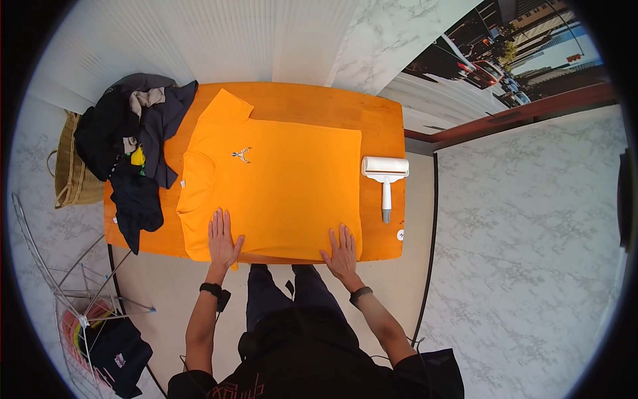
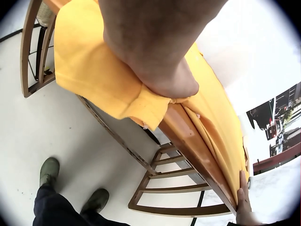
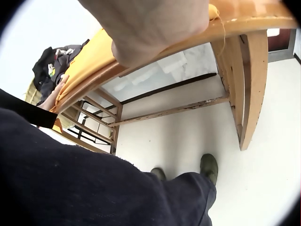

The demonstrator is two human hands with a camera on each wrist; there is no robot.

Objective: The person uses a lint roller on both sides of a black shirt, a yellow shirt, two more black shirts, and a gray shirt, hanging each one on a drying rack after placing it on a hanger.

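a: where is the orange t-shirt [image 1: 292,179] now?

b: it lies spread flat on the wooden surface [image 1: 299,100], with its collar to the left and a small print on the front. in the left wrist view, a part of its cloth hangs over the near edge.

a: and how are the fingers?

b: the left hand [image 1: 225,239] rests on the shirt near the collar end; its fingers are straight and close together, the thumb apart. the right hand [image 1: 341,253] rests near the bottom hem, its fingers also straight, with the thumb apart.

a: what else does the surface carry?

b: to the right of the hem there is a white roller [image 1: 385,170], its handle pointing toward the person. at the left end is a heap of dark clothes [image 1: 100,139], near the collar.

a: please tell me of the room.

b: a wicker basket [image 1: 65,163] is beside the left end, and a metal rack [image 1: 83,320] with a dark garment [image 1: 119,359] is at lower left. there is a ribbed white panel [image 1: 232,40] behind, a marbled wall [image 1: 525,246] at right, a street picture [image 1: 485,66], and a pale floor [image 1: 399,272].
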